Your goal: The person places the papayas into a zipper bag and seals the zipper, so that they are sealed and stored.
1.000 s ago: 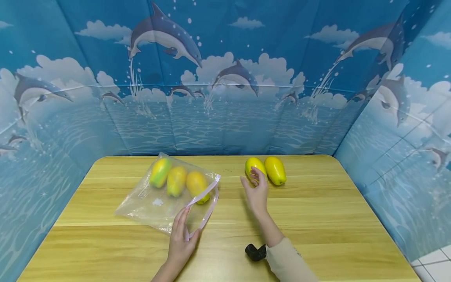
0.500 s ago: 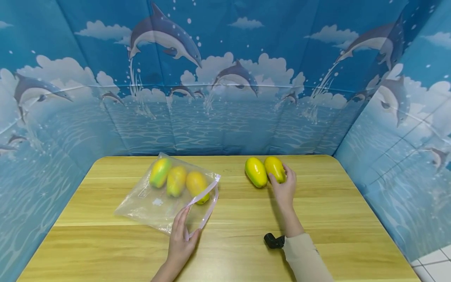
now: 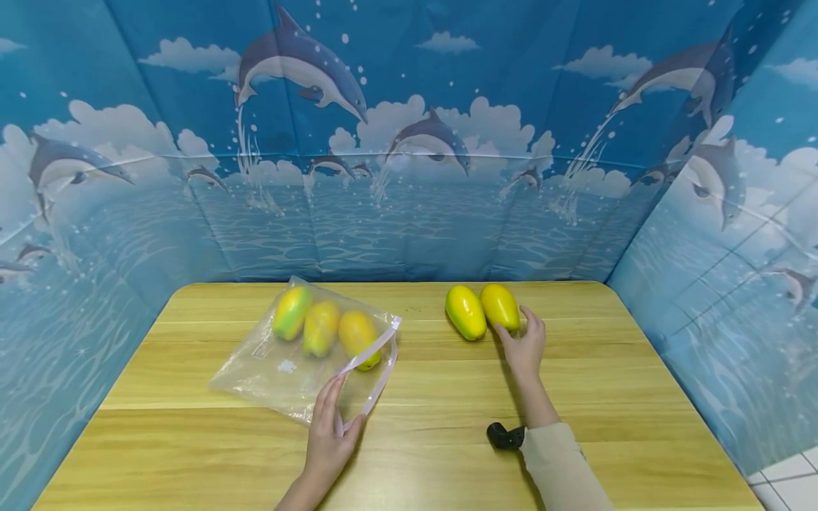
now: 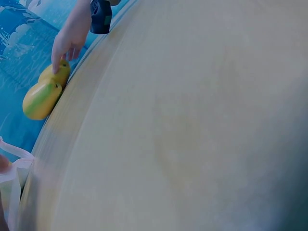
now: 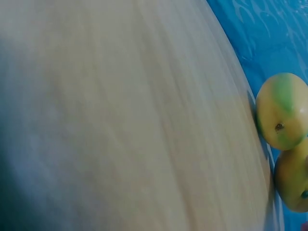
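Two yellow-green mangoes lie side by side at the table's back: the left mango (image 3: pixel 465 312) and the right mango (image 3: pixel 500 305). My right hand (image 3: pixel 525 348) is at the near end of the right one, thumb against it and fingers spread beside its right side. A clear plastic bag (image 3: pixel 262 383) with a pale pink rim lies on the left, with several mangoes (image 3: pixel 321 328) inside. My left hand (image 3: pixel 329 433) holds the rim at the bag's mouth, which gapes toward the right. In the right wrist view the mangoes (image 5: pixel 284 110) show at the right edge; the hand is mostly out of frame.
The wooden table (image 3: pixel 422 454) carries the bag and the fruit. A dolphin-print curtain (image 3: pixel 409 213) stands close behind it and along both sides. A black device (image 3: pixel 505 436) is strapped at the right wrist, by the beige sleeve (image 3: pixel 562 461).
My right hand passed from the left mango to the right one, then slid slightly right and toward me. Both mangoes stay about where they were. The left hand and bag have not moved.
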The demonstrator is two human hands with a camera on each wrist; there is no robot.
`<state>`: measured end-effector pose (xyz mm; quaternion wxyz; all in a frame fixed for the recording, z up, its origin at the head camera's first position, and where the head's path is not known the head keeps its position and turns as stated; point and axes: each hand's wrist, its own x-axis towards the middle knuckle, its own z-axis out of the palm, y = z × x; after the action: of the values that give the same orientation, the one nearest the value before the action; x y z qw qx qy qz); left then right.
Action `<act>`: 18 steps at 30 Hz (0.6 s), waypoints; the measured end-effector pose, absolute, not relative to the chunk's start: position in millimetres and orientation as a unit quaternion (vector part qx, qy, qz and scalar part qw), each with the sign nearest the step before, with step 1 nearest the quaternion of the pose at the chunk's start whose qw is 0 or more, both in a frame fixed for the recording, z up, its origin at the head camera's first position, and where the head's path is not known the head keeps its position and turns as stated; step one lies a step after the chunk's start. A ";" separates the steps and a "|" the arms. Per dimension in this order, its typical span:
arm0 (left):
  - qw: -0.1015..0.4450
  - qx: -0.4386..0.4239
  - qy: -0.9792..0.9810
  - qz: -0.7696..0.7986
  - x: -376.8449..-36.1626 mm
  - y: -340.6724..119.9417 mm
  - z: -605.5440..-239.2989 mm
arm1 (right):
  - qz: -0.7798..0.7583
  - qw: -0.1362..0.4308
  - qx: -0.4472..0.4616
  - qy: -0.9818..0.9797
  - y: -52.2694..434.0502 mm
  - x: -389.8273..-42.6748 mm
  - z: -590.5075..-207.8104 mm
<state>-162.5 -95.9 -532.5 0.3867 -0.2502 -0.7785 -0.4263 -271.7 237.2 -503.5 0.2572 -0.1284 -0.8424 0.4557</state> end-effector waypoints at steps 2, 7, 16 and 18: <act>0.386 -0.249 -0.779 -0.426 -162.5 -96.0 -532.9 | 0.455 0.249 -0.128 -0.845 237.7 -272.3 -504.2; 0.385 -0.248 -0.778 -0.430 -162.5 -95.8 -533.8 | 0.460 0.230 -0.126 -0.848 237.6 -273.2 -505.1; 0.386 -0.248 -0.777 -0.430 -162.3 -96.3 -532.5 | 0.479 0.217 -0.120 -0.842 240.0 -276.0 -510.4; 0.385 -0.247 -0.779 -0.429 -162.4 -96.2 -533.2 | 0.484 0.222 -0.120 -0.838 240.5 -277.0 -512.2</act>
<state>-162.4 -96.2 -533.2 0.3846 -0.2466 -0.7792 -0.4290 -277.0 240.5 -512.2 0.2217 -0.1201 -0.8380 0.4839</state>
